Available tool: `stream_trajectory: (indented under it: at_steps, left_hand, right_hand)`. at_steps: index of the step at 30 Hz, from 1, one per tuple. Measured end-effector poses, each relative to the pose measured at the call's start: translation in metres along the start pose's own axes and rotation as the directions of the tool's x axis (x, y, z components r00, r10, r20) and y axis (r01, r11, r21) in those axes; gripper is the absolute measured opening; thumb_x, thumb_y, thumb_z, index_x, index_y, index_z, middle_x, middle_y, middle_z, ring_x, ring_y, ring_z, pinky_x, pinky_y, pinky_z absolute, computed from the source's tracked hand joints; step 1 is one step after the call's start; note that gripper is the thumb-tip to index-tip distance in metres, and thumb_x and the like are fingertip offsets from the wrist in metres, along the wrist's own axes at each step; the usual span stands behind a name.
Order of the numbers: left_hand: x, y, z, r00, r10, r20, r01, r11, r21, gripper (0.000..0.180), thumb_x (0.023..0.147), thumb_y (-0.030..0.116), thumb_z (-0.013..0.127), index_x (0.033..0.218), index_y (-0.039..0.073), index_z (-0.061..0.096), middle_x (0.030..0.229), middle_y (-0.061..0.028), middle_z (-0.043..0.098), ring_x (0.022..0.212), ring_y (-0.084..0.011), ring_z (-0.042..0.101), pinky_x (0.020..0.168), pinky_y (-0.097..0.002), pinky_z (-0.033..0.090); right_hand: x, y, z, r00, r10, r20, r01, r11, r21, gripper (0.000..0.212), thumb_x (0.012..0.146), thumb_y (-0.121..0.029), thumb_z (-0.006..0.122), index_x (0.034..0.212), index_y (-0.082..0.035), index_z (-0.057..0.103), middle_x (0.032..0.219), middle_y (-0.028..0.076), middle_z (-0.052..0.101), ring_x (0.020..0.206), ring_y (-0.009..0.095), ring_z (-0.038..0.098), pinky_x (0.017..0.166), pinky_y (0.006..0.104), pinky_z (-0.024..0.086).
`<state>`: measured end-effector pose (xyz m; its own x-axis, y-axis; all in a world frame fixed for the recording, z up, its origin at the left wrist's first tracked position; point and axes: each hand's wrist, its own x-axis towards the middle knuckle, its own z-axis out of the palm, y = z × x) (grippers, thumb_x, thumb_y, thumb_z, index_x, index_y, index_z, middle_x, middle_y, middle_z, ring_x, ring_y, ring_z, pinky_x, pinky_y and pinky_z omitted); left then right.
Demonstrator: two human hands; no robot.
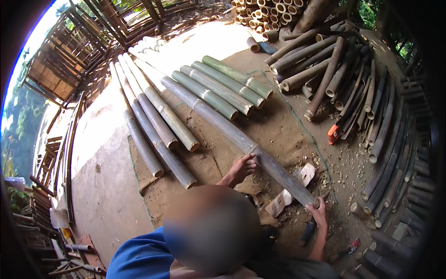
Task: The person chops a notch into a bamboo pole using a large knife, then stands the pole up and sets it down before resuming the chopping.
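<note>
A long grey-green bamboo pole (223, 129) slants from the far middle down to the near right. My right hand (318, 213) is closed around its near end. Beside the pole's left edge is my left hand (242, 168), its fingers loosely curled and their tips close to a joint of the pole. I see nothing in that hand, and cannot tell whether it touches the pole. Under the pole's near part lies a pale chopped wood block (278, 203). A dark cylindrical thing (307, 232) is on the ground near my right forearm.
Several green bamboo poles (216, 83) lie beyond the long pole, with more grey poles (139, 121) to the left. Piled bamboo (302, 76) and an orange-handled tool (333, 134) are at the right. Cut bamboo (269, 14) is stacked at the back. Wood chips litter the ground.
</note>
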<state>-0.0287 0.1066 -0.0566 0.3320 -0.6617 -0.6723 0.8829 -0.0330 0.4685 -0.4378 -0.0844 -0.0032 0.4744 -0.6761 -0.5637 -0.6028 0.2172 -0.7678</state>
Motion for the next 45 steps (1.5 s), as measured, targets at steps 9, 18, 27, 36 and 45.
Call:
stream_trajectory:
  at_steps: [9,18,27,36,45]
  left_hand:
    - [-0.022,0.004,-0.006,0.987,0.122,-0.109,-0.152,0.929,-0.336,0.035,0.086,0.034,0.086,0.106,0.013,0.067,0.101,-0.0083,0.07,0.102,-0.0289,0.067,0.098,-0.0542,0.052]
    - [-0.048,0.028,-0.001,0.979,0.202,-0.042,-0.203,0.905,-0.375,0.038,0.086,0.034,0.085,0.11,0.012,0.065,0.102,-0.0108,0.071,0.101,-0.0299,0.069,0.094,-0.0529,0.055]
    - [-0.059,0.052,-0.012,0.965,0.124,-0.231,-0.133,0.991,-0.024,0.116,0.077,0.062,0.086,0.16,0.005,0.027,0.149,-0.023,0.047,0.131,-0.0369,0.055,0.111,-0.0608,0.045]
    - [-0.069,0.015,0.008,0.971,0.172,-0.166,-0.187,0.98,-0.074,0.104,0.087,0.073,0.069,0.163,0.013,0.03,0.153,-0.0154,0.046,0.123,-0.0315,0.054,0.105,-0.0513,0.046]
    - [-0.141,0.072,0.217,0.691,0.439,0.574,-0.46,0.88,-0.12,0.08,0.107,0.065,0.046,0.164,0.01,0.036,0.165,-0.0125,0.041,0.15,-0.0284,0.041,0.126,-0.0421,0.027]
  right_hand:
    - [-0.106,-0.006,0.059,0.971,-0.22,-0.091,0.187,0.941,-0.283,0.085,0.067,-0.031,0.094,0.133,0.002,0.052,0.117,0.025,0.063,0.111,0.039,0.061,0.1,0.0478,0.048]
    - [-0.132,-0.035,0.068,0.927,-0.349,-0.135,0.282,0.889,-0.36,0.078,0.067,-0.03,0.094,0.128,-0.001,0.055,0.109,0.021,0.064,0.102,0.034,0.063,0.094,0.0459,0.05]
    - [-0.009,-0.12,0.212,0.908,-0.405,-0.109,0.345,0.869,-0.353,0.071,0.078,-0.03,0.09,0.128,0.0,0.05,0.115,0.024,0.064,0.107,0.039,0.064,0.091,0.0496,0.052]
    - [0.018,-0.24,0.248,0.687,-0.698,0.202,0.671,0.716,0.195,0.077,0.107,-0.047,0.059,0.163,-0.003,0.03,0.165,0.028,0.035,0.153,0.043,0.038,0.122,0.0512,0.036]
    - [0.007,-0.308,0.167,0.317,-0.939,-0.131,0.893,0.342,-0.292,0.063,0.114,-0.045,0.028,0.159,-0.003,0.04,0.164,0.02,0.039,0.157,0.034,0.032,0.129,0.045,0.022]
